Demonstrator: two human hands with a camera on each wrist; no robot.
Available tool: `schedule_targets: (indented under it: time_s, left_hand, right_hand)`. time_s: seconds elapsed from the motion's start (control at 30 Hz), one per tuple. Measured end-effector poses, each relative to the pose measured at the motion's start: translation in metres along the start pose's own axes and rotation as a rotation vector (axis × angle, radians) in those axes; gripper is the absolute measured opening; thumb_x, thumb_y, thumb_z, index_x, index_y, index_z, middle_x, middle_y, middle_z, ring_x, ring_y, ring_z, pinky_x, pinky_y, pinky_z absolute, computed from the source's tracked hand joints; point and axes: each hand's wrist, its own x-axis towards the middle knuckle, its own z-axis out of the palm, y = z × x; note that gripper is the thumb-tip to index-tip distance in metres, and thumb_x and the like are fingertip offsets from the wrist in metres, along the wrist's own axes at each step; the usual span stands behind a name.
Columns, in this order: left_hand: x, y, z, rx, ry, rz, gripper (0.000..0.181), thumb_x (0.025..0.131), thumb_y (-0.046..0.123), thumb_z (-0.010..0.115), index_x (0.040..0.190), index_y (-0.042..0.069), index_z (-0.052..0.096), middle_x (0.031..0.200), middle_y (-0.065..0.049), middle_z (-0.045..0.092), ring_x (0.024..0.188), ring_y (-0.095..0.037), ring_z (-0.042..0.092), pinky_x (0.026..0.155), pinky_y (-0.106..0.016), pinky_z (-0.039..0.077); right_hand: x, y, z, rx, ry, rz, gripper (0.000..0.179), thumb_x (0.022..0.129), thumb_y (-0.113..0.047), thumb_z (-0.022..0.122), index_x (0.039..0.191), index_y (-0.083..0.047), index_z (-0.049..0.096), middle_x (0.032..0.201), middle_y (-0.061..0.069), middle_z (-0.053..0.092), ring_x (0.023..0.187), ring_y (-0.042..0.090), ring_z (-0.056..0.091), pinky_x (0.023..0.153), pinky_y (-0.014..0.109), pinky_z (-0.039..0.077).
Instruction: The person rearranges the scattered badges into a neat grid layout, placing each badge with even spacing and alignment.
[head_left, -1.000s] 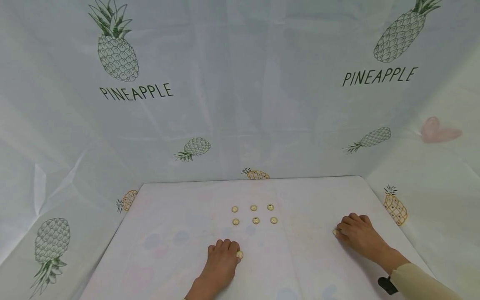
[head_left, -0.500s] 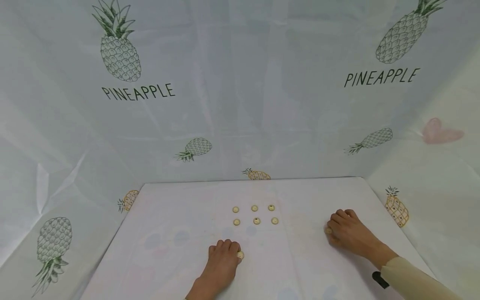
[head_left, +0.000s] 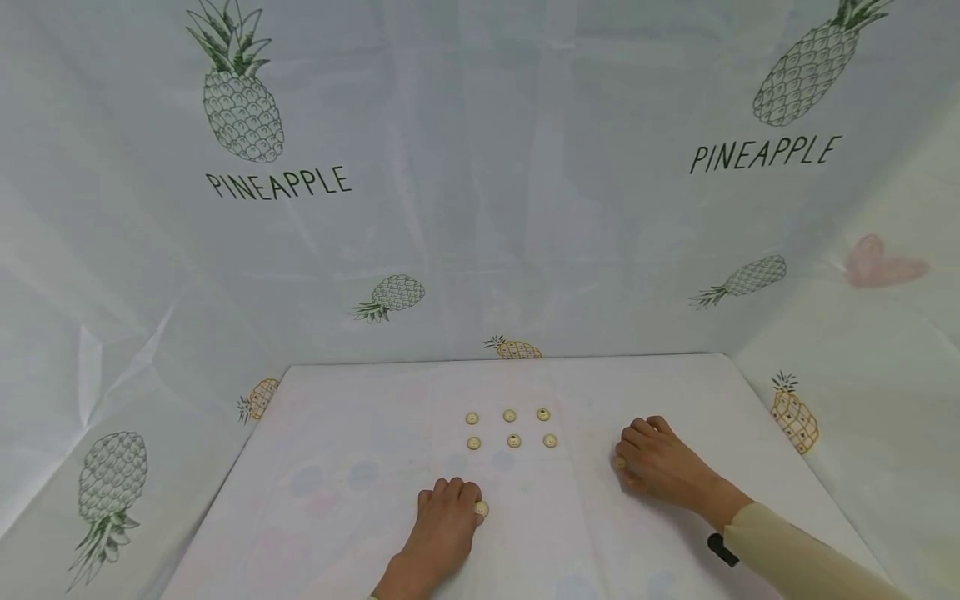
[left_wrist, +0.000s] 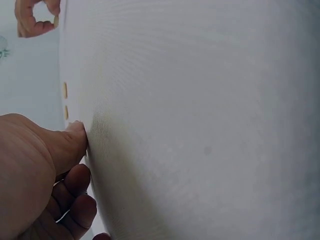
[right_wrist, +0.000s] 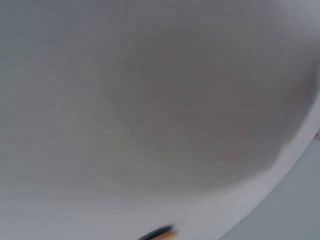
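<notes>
At the lower middle of the head view, my left hand rests on the cloth and holds a small pale-yellow button at its fingertips. To the right, my right hand pinches a similar round button between thumb and fingers, close over the cloth. Beyond the left hand lie several matching buttons in two short rows. The left wrist view has the left hand with thumb down at the cloth, and the right hand at the top left, a button in its pinch.
A white cloth covers the table. Behind it and at the sides hangs a pale curtain printed with pineapples. Below the right sleeve shows a black piece at the wrist. The right wrist view is mostly blurred cloth.
My right hand has moved left across the cloth with its button, toward the two rows. The left hand and the buttons in the rows have stayed put.
</notes>
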Motion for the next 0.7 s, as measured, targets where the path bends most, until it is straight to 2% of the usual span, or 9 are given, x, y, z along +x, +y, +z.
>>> schedule_targets:
  time_s: [0.3,0.4,0.7]
  left_hand:
    - [0.0,0.0,-0.001,-0.018,-0.003,-0.004,0.023,0.094,0.031,0.077,0.105,0.016,0.063,0.092,0.006,0.055,0.083,-0.012,0.043,0.078,-0.04,0.041]
    - [0.0,0.0,0.0,-0.029,-0.009,-0.008,0.023,0.094,0.031,0.077,0.105,0.016,0.063,0.092,0.006,0.055,0.083,-0.012,0.042,0.078,-0.04,0.041]
    - [0.0,-0.002,0.002,-0.02,0.001,-0.003,0.023,0.094,0.031,0.077,0.104,0.016,0.063,0.092,0.005,0.055,0.082,-0.012,0.042,0.076,-0.038,0.04]
  right_hand:
    - [0.035,-0.033,0.013,0.064,-0.035,0.031,0.019,0.082,-0.026,0.083,0.09,-0.016,0.069,0.092,-0.004,0.062,0.091,0.018,0.053,0.091,0.045,0.046]
    - [0.046,-0.043,0.015,0.083,-0.035,0.031,0.018,0.082,-0.027,0.082,0.09,-0.017,0.069,0.093,-0.005,0.063,0.091,0.017,0.054,0.091,0.044,0.046]
    - [0.063,-0.06,0.019,0.087,-0.107,0.043,0.015,0.087,-0.031,0.079,0.092,-0.018,0.072,0.095,-0.005,0.065,0.093,0.017,0.053,0.092,0.042,0.046]
